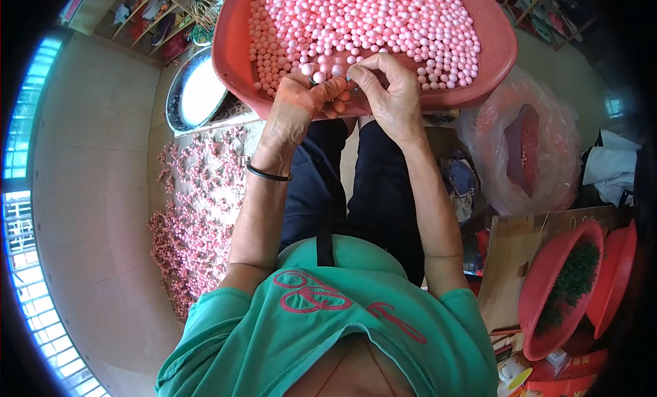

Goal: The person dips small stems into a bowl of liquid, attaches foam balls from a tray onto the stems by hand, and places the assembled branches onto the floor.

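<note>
A pale panelled wall (96, 164) curves up the left of the room, ending at a bright barred window (34, 274). Over the floor (352, 166) on that side spread many pink clusters (185, 260), thickest near the wall. Ahead of the knees sits a big red tub (236, 51), its support mostly hidden, heaped with loose pink balls (363, 14). Shelves (150, 28) stand beyond it on the left; a clear plastic bag (489, 151) slumps to its right. Nearer, by a wooden board (506, 267), a tilted red basin (534, 322) carries green sprigs (568, 284). Over the tub's near rim, the left hand (311, 99) has its fingers curled around a few held balls (319, 76), while the right hand (391, 93) pinches a thin green strand (349, 79) just beside them.
</note>
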`<control>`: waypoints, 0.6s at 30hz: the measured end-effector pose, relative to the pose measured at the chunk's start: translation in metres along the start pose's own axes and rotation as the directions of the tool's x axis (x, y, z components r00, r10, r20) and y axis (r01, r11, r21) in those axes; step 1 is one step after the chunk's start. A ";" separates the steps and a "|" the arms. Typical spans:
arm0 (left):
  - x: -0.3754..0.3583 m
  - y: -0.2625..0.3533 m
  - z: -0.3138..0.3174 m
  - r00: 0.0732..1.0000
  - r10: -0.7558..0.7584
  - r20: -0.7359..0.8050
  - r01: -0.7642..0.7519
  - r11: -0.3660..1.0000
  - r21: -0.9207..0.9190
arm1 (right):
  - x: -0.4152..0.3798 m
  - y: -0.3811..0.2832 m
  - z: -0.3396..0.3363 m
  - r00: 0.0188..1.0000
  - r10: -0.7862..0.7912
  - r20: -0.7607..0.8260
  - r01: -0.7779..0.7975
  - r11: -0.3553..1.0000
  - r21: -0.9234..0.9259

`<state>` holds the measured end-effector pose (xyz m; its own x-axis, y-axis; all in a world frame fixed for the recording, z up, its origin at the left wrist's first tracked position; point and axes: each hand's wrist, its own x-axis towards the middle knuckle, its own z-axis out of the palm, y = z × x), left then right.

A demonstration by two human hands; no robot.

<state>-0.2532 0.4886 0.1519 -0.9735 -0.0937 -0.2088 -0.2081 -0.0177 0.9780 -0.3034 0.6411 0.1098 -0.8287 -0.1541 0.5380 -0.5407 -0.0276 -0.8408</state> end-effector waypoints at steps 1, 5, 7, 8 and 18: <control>0.000 0.001 0.001 1.000 0.004 -0.003 -0.004 1.000 -0.008 | 0.001 0.001 0.000 0.999 -0.022 -0.024 0.022 1.000 0.012; 0.001 0.002 -0.001 1.000 -0.021 -0.002 0.021 1.000 -0.006 | 0.005 -0.007 -0.006 0.993 0.004 -0.119 0.000 0.999 0.039; 0.002 0.001 0.000 1.000 -0.022 -0.010 0.022 1.000 -0.010 | 0.001 -0.002 -0.002 0.997 -0.023 -0.068 0.023 1.000 -0.001; 0.002 0.000 0.000 1.000 -0.017 -0.015 0.017 1.000 -0.002 | -0.001 0.001 0.000 0.998 -0.036 -0.042 0.035 0.999 -0.020; 0.001 0.002 0.000 1.000 -0.014 0.005 0.014 1.000 -0.001 | 0.008 -0.023 -0.012 0.988 0.016 -0.154 0.000 0.995 0.100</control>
<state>-0.2541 0.4885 0.1534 -0.9708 -0.0885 -0.2229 -0.2220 -0.0201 0.9748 -0.2993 0.6521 0.1345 -0.8496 -0.0007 0.5274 -0.5231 -0.1266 -0.8428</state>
